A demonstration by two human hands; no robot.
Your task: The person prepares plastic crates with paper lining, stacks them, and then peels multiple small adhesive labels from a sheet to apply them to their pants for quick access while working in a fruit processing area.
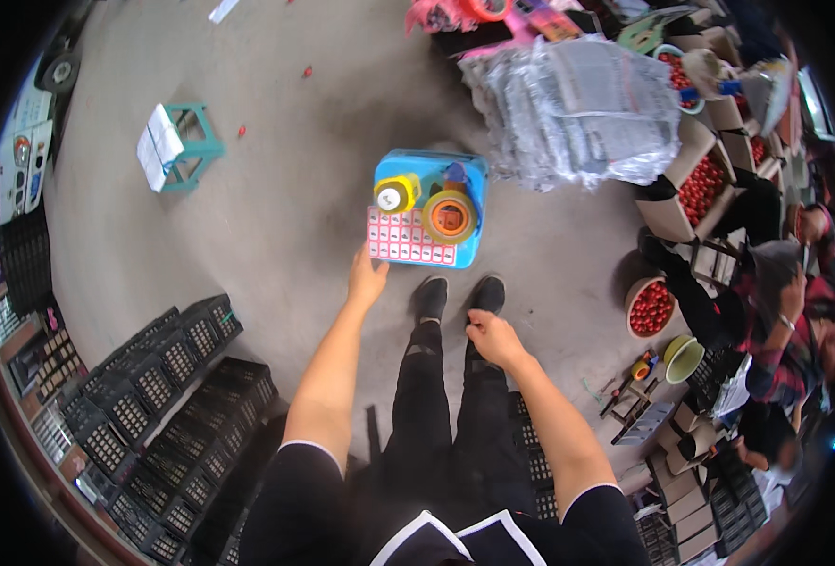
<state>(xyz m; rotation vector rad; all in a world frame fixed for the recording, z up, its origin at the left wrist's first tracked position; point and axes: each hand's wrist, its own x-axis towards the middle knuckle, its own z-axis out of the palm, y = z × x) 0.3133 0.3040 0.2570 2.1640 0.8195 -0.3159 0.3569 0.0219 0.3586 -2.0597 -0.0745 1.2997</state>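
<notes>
The label sheet (400, 241) is white with red gridlines.

Green stool (207, 148) with white paper (159, 148), upper left. White vehicle (31, 127), left edge. Stacked black crates (167, 363), lower left. Grey plastic-wrapped bundle (587, 113), upper right. Cardboard box (665, 219) and round tub (631, 318), both holding small red fruit (701, 191), right side.

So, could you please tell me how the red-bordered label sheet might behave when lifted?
The label sheet looks thin and flat, so it is probably light and rather floppy. The tape roll overlaps its upper right part in this view, so that corner may drag.
</notes>
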